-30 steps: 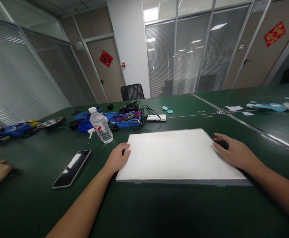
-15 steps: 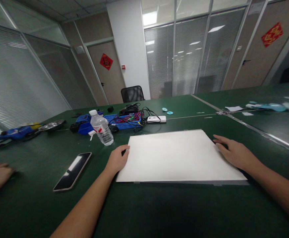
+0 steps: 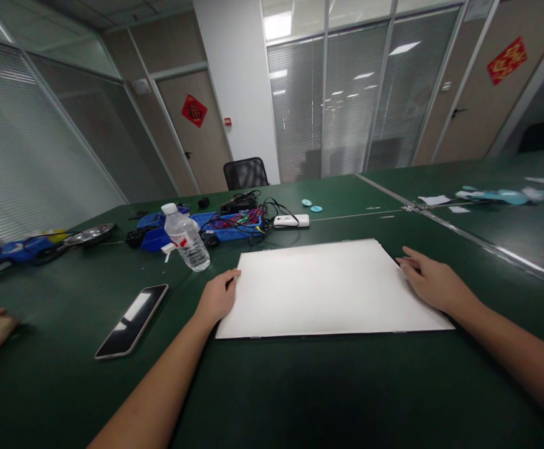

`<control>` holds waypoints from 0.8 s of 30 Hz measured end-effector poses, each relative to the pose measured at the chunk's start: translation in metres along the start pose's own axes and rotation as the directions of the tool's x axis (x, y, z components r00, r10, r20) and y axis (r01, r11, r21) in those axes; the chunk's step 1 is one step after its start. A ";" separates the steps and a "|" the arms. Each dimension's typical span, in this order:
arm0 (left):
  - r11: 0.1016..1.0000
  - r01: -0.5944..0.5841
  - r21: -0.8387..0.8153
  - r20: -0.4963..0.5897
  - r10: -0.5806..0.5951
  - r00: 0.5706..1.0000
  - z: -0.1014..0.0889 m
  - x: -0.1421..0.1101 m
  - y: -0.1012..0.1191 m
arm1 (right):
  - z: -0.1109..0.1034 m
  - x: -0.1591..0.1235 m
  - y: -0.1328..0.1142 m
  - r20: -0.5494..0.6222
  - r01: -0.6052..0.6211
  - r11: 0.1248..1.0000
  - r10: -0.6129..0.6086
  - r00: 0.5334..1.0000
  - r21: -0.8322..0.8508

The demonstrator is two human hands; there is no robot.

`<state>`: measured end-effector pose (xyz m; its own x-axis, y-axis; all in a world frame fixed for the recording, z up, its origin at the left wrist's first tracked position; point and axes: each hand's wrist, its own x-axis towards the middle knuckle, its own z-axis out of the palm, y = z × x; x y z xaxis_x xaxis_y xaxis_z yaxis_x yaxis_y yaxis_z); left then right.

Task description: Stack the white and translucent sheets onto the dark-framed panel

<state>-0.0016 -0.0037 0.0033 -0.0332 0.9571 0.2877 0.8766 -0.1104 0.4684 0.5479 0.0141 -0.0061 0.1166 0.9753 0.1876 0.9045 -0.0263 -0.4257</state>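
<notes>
Toward five o'clock from centre: white panel (image 3: 328, 293), on green table (image 3: 300, 393). Left hand (image 3: 218, 296) touching its nine o'clock edge, right hand (image 3: 433, 284) at three; whether either pinches, cannot tell.

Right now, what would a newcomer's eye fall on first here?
The white board first, on the green table between the left hand and right hand. Then the bottle beyond the left hand, and the red signs on the doors at the back.
</notes>
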 end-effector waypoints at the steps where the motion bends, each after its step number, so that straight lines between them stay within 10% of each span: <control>1: 1.000 0.004 -0.006 0.004 -0.004 1.000 -0.001 0.000 0.000 | 0.000 0.000 0.001 0.002 0.005 1.000 -0.005 1.000 0.008; 17: 0.998 0.026 0.049 -0.007 -0.026 1.000 -0.002 0.001 0.002 | 0.012 0.006 0.011 -0.022 0.156 0.980 -0.160 0.987 -0.127; 24: 0.996 -0.008 0.085 0.089 0.000 0.996 -0.001 0.000 0.003 | 0.003 0.013 0.004 0.024 -0.018 0.957 0.012 1.000 0.289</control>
<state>0.0012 -0.0040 0.0054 0.0099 0.9772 0.2122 0.9145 -0.0947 0.3932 0.5518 0.0274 -0.0084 0.1173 0.9799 0.1614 0.7453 0.0205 -0.6664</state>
